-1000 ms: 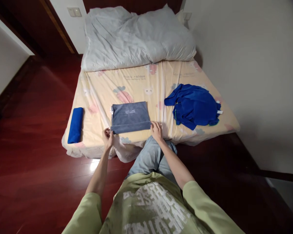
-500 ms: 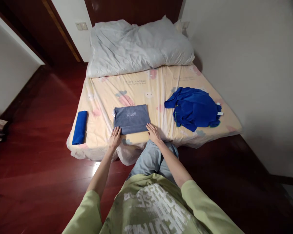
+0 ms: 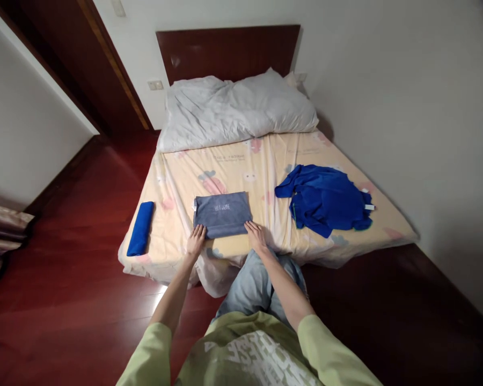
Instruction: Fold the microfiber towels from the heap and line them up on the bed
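Note:
A folded grey towel (image 3: 222, 212) with small white lettering lies flat near the foot of the bed, and a turned strip runs along its near edge. My left hand (image 3: 196, 240) rests on the towel's near left corner with fingers stretched out. At the near right corner, my right hand (image 3: 255, 235) lies with its fingers extended on the cloth. Left of the towel is a tight blue roll of cloth (image 3: 140, 229). A crumpled blue shirt (image 3: 326, 198) with a white tag spreads out on the right.
The bed (image 3: 261, 177) has a cream sheet with a carrot print. A white quilt (image 3: 241, 110) is bunched against the dark headboard (image 3: 229, 51). Walls stand at both sides, and a striped curtain (image 3: 2, 233) hangs at far left above the red wood floor (image 3: 84, 214).
The view has tilted up, so the bed sits lower in the picture and more of the headboard shows. Both hands stay at the towel's near corners.

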